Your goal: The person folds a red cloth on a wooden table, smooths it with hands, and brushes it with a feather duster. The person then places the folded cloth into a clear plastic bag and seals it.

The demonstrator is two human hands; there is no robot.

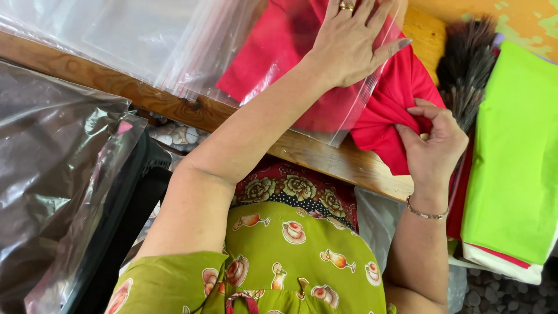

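Observation:
A folded red cloth (401,99) lies on the wooden table (325,157), partly inside a clear zip plastic bag (325,116). My left hand (354,43), a ring on one finger, presses flat on top of the bag and cloth. My right hand (433,139), with a thin bracelet at the wrist, pinches the red cloth's near right edge where it sticks out of the bag.
More clear plastic bags (145,40) lie at the table's far left. A stack of folded cloths topped by a lime green one (517,157) sits at the right, a dark feather duster (468,64) behind it. A dark plastic-covered bin (64,192) stands at the left.

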